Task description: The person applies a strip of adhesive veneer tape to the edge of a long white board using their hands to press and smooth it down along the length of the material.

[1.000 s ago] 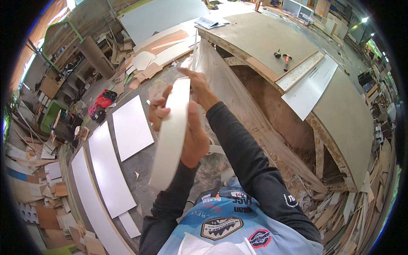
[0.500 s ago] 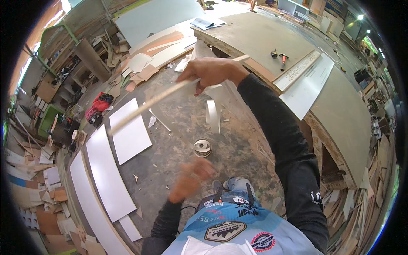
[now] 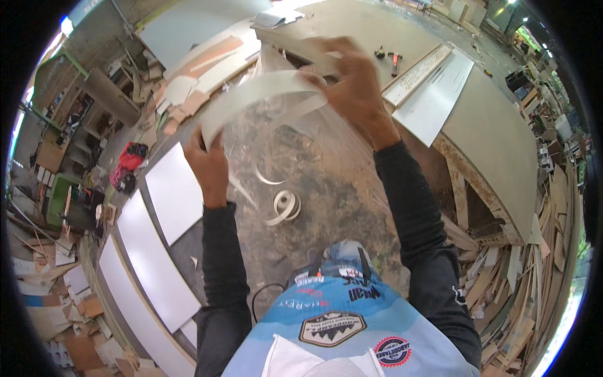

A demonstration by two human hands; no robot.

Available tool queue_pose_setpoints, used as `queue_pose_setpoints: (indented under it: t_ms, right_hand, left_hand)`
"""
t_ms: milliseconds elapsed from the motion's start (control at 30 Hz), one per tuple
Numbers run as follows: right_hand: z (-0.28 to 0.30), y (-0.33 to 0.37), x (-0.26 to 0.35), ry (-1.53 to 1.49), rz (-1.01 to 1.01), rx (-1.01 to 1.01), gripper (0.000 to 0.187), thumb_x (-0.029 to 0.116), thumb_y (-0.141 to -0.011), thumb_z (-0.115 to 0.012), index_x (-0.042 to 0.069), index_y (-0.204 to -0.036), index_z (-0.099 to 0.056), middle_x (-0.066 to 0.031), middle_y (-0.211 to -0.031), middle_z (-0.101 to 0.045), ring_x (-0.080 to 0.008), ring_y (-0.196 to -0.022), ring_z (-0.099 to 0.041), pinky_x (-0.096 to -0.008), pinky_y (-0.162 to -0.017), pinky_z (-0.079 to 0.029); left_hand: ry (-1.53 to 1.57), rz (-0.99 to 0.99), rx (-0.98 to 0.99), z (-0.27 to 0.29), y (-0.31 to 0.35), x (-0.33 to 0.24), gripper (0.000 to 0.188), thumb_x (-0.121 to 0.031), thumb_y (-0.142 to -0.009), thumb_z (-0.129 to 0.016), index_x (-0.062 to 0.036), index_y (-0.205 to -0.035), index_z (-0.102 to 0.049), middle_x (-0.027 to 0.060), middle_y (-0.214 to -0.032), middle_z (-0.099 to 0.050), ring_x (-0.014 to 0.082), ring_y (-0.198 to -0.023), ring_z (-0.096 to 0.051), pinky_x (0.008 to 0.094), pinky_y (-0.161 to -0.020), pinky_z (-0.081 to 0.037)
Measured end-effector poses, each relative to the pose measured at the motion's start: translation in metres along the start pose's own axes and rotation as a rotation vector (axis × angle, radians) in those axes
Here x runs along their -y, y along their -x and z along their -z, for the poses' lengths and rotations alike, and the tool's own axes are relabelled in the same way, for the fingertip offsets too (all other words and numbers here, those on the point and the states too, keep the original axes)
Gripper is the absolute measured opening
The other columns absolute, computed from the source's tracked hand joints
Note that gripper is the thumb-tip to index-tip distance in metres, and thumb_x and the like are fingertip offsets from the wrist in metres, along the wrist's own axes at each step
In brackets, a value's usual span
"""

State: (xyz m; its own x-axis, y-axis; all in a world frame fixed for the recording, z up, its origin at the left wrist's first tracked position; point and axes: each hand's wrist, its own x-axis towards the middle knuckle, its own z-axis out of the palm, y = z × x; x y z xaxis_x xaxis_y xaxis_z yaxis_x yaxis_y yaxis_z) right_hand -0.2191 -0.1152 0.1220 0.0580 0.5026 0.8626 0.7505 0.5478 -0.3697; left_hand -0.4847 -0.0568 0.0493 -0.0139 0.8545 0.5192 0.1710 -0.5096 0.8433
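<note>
White strip (image 3: pixel 257 90), in the head view, arches left of the desk (image 3: pixel 496 144), its lower end pinched by the left hand (image 3: pixel 210 166); the right hand (image 3: pixel 358 88), blurred and nearer the desk, pinches the strip higher up. On the floor (image 3: pixel 352 207), also left of the desk, lie a loose coil (image 3: pixel 287 202) and, farther out, 3 white panels (image 3: pixel 157 261).

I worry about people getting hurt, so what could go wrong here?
The white strip, bent between the left hand and right hand, might spring loose and flick someone. The curled strip lying on the floor might tangle or catch a foot.
</note>
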Motion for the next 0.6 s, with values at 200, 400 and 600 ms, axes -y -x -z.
queue_pose_setpoints:
  t_ms: [200,400,600]
  right_hand:
    - [-0.036,0.154,0.024,-0.608,-0.917,0.023,0.040,0.037,-0.088,-0.062,0.001,-0.072,-0.068,-0.0022,-0.050,-0.057,-0.0078,-0.042,-0.044,-0.0250,-0.044,-0.036]
    - [-0.086,0.171,0.039,-1.154,-1.058,0.134,0.065,0.059,-0.088,-0.050,-0.004,-0.094,-0.065,-0.0166,-0.094,-0.068,-0.0074,-0.038,-0.031,-0.0201,-0.037,-0.030]
    - [-0.049,0.131,0.016,-1.621,-0.880,-0.727,0.056,0.037,-0.084,-0.053,-0.007,-0.118,-0.051,-0.0258,-0.121,-0.057,-0.0091,-0.039,-0.036,-0.0208,-0.036,-0.032]
  left_hand:
    - [0.302,0.155,-0.036,-0.002,-0.045,-0.016,0.018,-0.018,-0.087,-0.065,-0.0002,-0.088,-0.064,-0.0039,-0.060,-0.045,0.0042,-0.046,-0.036,0.0209,-0.041,-0.028]
    - [0.411,0.214,0.169,0.015,-0.025,-0.036,0.035,-0.027,-0.089,-0.063,-0.0136,-0.065,-0.040,-0.0063,-0.056,-0.026,0.0041,-0.044,-0.023,0.0230,-0.041,-0.017]
    - [0.414,0.237,0.181,0.092,0.000,-0.054,0.037,-0.030,-0.095,-0.049,-0.0113,-0.066,-0.037,-0.0049,-0.056,-0.021,0.0054,-0.047,-0.020,0.0226,-0.043,-0.017]
